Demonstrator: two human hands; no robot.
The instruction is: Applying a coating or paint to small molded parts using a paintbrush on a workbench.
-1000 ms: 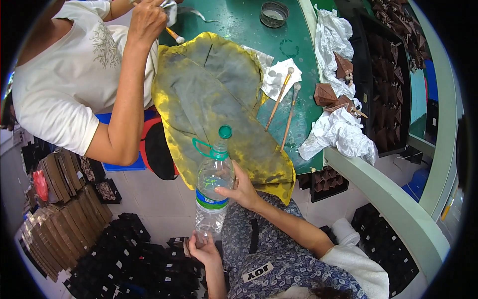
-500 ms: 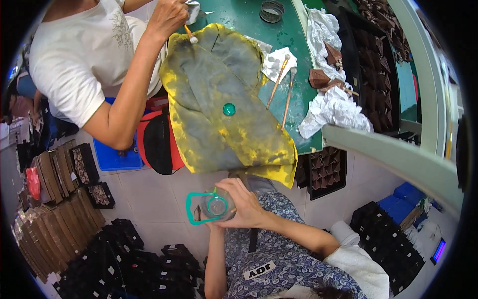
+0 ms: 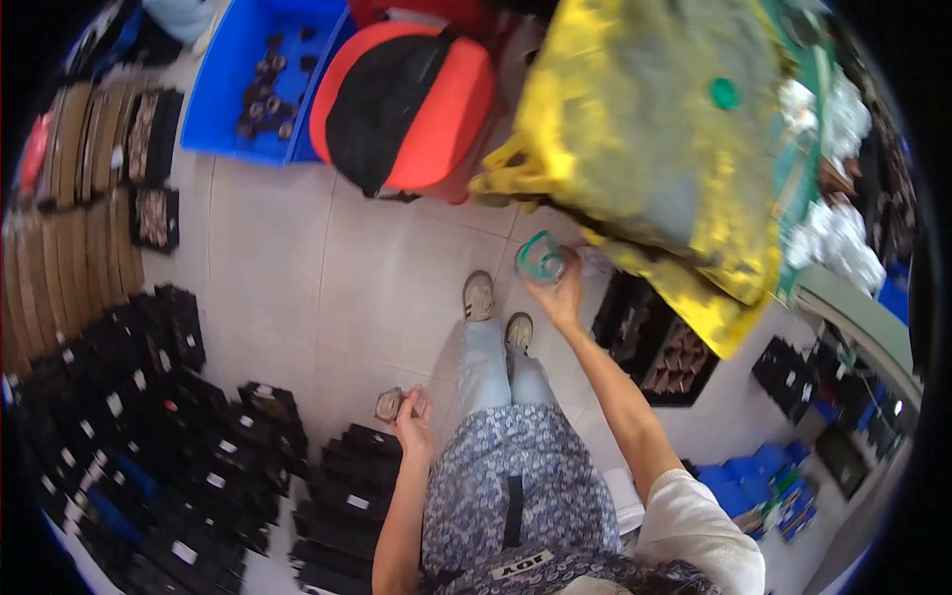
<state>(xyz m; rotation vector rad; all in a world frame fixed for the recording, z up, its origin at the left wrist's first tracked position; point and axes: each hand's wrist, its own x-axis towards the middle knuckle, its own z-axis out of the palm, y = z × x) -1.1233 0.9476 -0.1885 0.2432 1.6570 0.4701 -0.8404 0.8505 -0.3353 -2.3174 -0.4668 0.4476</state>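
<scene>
1. Closes the right hand around the clear bottle, pinching its body between thumb and fingers; exact finger placement too small to tell, just left of the yellow-grey cloth's hanging near edge
2. Points the green handle away from the palm, apparently unused, perhaps because gripping the body steadies better
3. Curls the left hand around a small brown piece, well apart from the cloth, to its lower left; probably bears the bottle with the right alone for that reason
4. Stretches the right arm forward, elbow nearly straight, forearm slanting up toward the cloth; bends the left arm closer to the body, forearm raised, hand lower than the cloth in view
5. Shows a green cap lying on the cloth, seemingly set there to be easily found
6. Shows farther out a black tray of brown pieces below the cloth, and a blue bin well to its left, likely stowed there to free the walkway
</scene>
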